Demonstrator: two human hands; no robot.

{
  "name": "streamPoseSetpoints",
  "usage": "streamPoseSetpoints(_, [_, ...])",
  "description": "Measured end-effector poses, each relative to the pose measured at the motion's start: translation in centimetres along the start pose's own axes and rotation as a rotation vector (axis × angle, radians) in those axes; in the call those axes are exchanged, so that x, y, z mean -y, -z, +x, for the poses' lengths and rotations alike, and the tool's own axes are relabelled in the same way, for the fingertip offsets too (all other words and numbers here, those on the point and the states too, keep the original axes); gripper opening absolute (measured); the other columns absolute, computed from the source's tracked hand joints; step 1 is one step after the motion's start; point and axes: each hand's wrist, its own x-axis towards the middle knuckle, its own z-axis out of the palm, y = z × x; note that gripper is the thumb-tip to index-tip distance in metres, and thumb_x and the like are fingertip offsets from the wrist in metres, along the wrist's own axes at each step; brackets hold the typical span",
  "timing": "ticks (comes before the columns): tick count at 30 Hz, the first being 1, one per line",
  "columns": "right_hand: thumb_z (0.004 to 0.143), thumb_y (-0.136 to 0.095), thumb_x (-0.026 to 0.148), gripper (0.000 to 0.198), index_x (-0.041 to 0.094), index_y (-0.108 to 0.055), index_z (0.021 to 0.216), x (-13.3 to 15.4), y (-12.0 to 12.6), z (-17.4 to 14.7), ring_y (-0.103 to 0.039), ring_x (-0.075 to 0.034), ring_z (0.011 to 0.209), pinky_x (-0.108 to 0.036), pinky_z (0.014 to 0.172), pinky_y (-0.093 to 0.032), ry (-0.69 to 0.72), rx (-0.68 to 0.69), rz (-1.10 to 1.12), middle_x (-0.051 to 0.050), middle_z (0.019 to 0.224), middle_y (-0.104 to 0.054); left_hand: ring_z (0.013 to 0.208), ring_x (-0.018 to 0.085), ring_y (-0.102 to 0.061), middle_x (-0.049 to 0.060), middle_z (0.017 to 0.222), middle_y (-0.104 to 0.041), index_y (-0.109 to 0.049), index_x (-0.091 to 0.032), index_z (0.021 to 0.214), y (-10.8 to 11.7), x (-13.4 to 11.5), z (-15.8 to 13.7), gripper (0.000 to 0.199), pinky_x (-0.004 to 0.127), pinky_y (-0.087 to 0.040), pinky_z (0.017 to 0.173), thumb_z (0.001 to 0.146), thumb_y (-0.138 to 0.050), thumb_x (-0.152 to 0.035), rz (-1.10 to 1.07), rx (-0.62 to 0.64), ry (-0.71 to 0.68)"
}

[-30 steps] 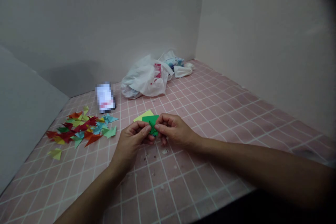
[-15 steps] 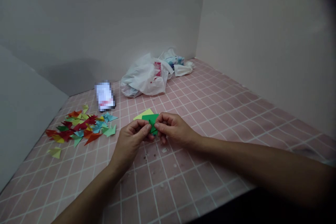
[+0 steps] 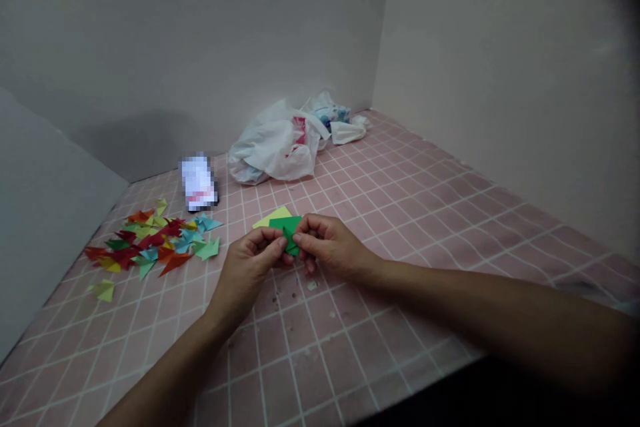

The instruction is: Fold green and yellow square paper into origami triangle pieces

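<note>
Near the middle of the table, both hands meet at a piece of folded green paper (image 3: 291, 241). My left hand (image 3: 250, 259) pinches its left side between thumb and forefinger. On the opposite side, the thumb and forefinger of my right hand (image 3: 333, 245) are closed on it too. A small dark green point stands up between the fingertips; the fingers hide much of the fold. Whether the flat green area behind is part of the held piece or a separate sheet, I cannot tell. Just beyond lies yellow paper (image 3: 273, 215), partly covered by the green.
A pile of colourful folded paper pieces (image 3: 155, 240) spreads out on the left. Behind it, a lit phone (image 3: 198, 181) leans up. White plastic bags (image 3: 280, 143) sit against the back wall. Small scraps dot the pink checked tablecloth (image 3: 350, 347) below my hands.
Both hands keep their pinch on the green paper, with hardly any finger movement. The whole view has shifted very slightly.
</note>
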Motion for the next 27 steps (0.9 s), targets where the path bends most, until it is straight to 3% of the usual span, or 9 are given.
streamPoseSetpoints(18, [0.092,-0.057,0.020,0.015,0.019,-0.051,0.077,-0.13,0.04,0.15,-0.053,-0.006,0.043,-0.017,0.044,-0.043,-0.015,0.016,0.015,0.006,0.057,-0.060,0.058,0.012,-0.065,0.000,0.066,-0.070,-0.070,-0.015,0.078,-0.03,-0.16,0.01,0.018,0.025,-0.056,0.063,0.071,-0.079,-0.030,0.002,0.005,-0.011])
streamPoseSetpoints(27, [0.091,-0.059,0.025,0.016,0.019,-0.051,0.079,-0.38,0.14,0.10,-0.053,-0.007,0.044,-0.018,0.044,-0.042,-0.009,0.048,0.012,0.005,0.055,-0.059,0.055,0.013,-0.065,-0.001,0.068,-0.069,-0.070,-0.014,0.081,-0.35,-0.06,-0.31,0.024,0.026,-0.056,0.058,0.070,-0.081,-0.033,0.003,-0.066,-0.066])
